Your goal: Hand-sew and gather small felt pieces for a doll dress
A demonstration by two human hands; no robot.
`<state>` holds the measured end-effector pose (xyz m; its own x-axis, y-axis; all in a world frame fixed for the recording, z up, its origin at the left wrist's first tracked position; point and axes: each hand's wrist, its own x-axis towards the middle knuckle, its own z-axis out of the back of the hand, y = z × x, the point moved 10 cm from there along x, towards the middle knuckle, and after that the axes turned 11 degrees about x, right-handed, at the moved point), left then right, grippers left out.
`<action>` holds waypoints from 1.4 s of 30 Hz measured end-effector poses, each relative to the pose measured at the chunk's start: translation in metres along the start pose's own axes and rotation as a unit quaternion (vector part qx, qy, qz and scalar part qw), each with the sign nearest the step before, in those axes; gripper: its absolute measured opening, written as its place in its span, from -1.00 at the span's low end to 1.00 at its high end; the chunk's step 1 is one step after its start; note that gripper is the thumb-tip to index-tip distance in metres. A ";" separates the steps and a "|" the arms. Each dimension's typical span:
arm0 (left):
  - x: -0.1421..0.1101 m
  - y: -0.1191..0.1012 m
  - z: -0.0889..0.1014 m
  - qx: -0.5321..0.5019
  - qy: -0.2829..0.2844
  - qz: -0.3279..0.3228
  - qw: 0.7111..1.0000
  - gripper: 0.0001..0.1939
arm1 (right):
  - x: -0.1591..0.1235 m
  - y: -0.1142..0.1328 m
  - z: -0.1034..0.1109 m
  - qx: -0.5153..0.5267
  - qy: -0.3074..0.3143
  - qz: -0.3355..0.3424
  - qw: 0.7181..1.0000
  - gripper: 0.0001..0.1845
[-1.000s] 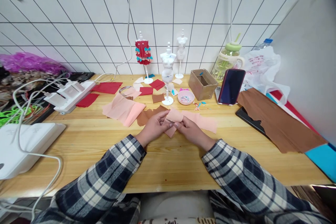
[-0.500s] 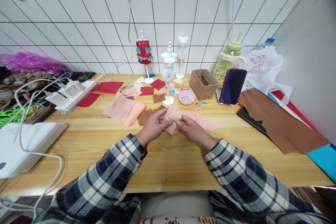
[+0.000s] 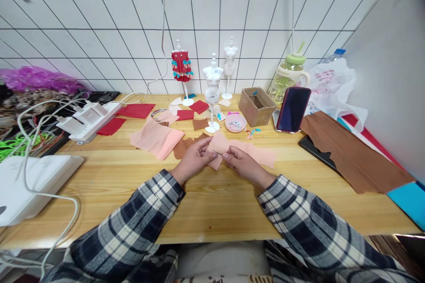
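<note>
My left hand (image 3: 197,158) is closed on a small pale pink piece (image 3: 218,142), thin cloth or crepe paper, with the thumb across its front. A lower part of the piece hangs below the fingertips. My right hand (image 3: 244,162) pinches at the piece's right edge; a thin, needle-like rod runs from its fingertips across the piece, mostly hidden now. Behind the hands lie a longer pale pink strip (image 3: 260,154) and a brown scrap (image 3: 181,149). A bare white mini dress form (image 3: 212,82) stands just beyond.
A dress form in a red frilled dress (image 3: 181,67), a pink bowl of sequins (image 3: 235,123), a cardboard box (image 3: 256,108) and a propped phone (image 3: 294,109) stand behind. Pink sheets (image 3: 154,137) lie left, near a power strip (image 3: 94,121). Brown sheets (image 3: 355,154) lie right.
My right hand has shifted slightly right and drawn back from the piece. The thin rod showed clearly half a second ago; now the piece's upper part stands up and mostly covers it.
</note>
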<state>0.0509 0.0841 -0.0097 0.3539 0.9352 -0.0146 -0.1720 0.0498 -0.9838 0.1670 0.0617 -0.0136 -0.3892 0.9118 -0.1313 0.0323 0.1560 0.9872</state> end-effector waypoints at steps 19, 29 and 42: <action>-0.003 -0.006 -0.018 0.002 0.053 -0.011 0.999 -0.32 | 0.004 0.000 -0.005 0.010 0.015 0.071 0.997 -0.51; -0.005 -0.007 -0.019 0.012 0.048 -0.006 0.999 -0.37 | 0.005 -0.002 -0.001 -0.033 -0.003 0.068 0.997 -0.51; -0.007 -0.010 0.058 0.051 -0.203 0.006 0.978 -0.51 | -0.007 0.019 -0.003 -0.214 0.088 0.066 0.971 -0.73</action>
<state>-0.0029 0.0972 0.0102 -0.0398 0.9970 0.0670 -0.2725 0.0537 -0.9607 0.1682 0.0570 0.0064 -0.5593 0.8287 -0.0207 -0.2778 -0.1639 0.9466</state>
